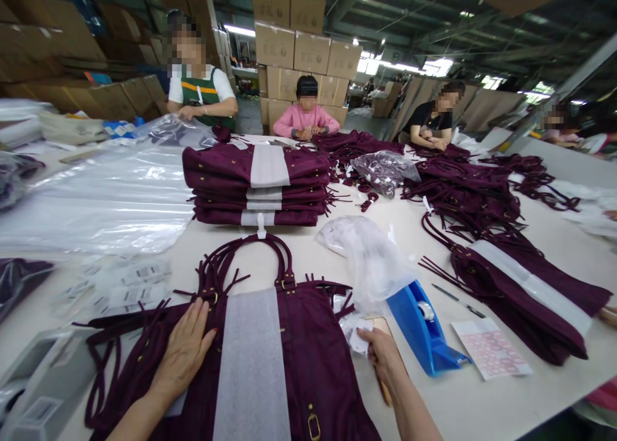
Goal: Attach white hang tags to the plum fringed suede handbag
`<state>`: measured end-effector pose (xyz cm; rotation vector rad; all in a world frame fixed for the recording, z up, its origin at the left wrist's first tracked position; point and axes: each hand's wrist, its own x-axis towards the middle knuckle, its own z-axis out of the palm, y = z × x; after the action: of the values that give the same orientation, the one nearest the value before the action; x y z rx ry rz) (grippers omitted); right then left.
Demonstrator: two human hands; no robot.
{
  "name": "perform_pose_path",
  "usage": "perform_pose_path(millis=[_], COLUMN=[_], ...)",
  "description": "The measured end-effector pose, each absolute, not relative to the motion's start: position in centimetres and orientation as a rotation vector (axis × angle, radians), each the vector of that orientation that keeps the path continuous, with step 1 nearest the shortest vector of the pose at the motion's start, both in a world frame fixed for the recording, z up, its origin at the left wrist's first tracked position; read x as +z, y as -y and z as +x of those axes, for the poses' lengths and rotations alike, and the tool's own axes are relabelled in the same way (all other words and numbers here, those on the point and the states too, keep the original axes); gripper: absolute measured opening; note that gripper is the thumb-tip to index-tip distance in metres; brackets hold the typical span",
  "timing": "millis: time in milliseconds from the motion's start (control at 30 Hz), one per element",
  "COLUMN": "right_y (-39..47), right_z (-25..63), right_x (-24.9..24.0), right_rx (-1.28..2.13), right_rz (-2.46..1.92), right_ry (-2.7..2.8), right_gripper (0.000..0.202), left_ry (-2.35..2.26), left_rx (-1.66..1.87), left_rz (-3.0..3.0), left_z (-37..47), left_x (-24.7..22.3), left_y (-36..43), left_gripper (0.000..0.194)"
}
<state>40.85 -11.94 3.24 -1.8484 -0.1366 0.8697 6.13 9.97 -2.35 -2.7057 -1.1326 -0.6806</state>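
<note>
A maroon suede handbag [308, 357] lies flat in front of me, handles pointing away, with a white foam strip [251, 364] laid down its middle. My left hand [186, 348] rests flat and open on the bag's left side near the fringe. My right hand [380, 354] pinches a small crumpled piece of white tissue paper [357, 335] at the bag's right edge. A blue tape dispenser [424, 328] sits just right of that hand.
A stack of folded maroon bags [255, 184] stands ahead. More bags [520, 287] and straps lie right. Clear plastic bags [96, 197] cover the left. A sticker sheet [490, 348], a pen [457, 301] and tags [130, 280] lie nearby. Three people sit across the table.
</note>
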Motion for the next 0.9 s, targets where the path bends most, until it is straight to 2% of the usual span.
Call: perform_pose_path(millis=[100, 267, 467, 600, 733, 800, 900], right_y=[12.9, 12.2, 9.8, 7.9, 6.2, 5.6, 5.2], right_z=[40.8, 39.4, 36.4, 33.9, 31.8, 31.1, 30.7], right_x=[5.4, 8.8, 10.8, 11.2, 11.4, 11.5, 11.5], right_rx=[0.944, 1.008, 1.107, 1.199, 1.250, 1.252, 1.235], right_rz=[-1.725, -1.474, -1.345, -1.269, -1.271, -1.280, -1.272], right_ry=[0.105, 0.064, 0.100, 0.090, 0.100, 0.093, 0.063], right_gripper=[0.036, 0.035, 0.029, 0.031, 0.033, 0.035, 0.038], left_ry=[1.140, 1.192, 1.381, 1.503, 1.845, 2.089, 2.348], left_rx=[-0.675, -0.650, -0.786, -1.046, -1.105, -1.226, -1.434], left_rz=[-2.746, -2.821, -2.670, -3.122, -3.669, -3.643, -3.450], left_z=[6.0, 6.0, 8.2, 11.9, 16.3, 17.7, 18.1], left_x=[-2.2, -1.0, 4.1, 7.3, 8.5, 8.3, 7.5], left_y=[-9.9, -9.9, -7.9, -3.5, 1.1, 2.3, 2.9], left_gripper=[0.060, 0.058, 0.046, 0.041, 0.050, 0.040, 0.012])
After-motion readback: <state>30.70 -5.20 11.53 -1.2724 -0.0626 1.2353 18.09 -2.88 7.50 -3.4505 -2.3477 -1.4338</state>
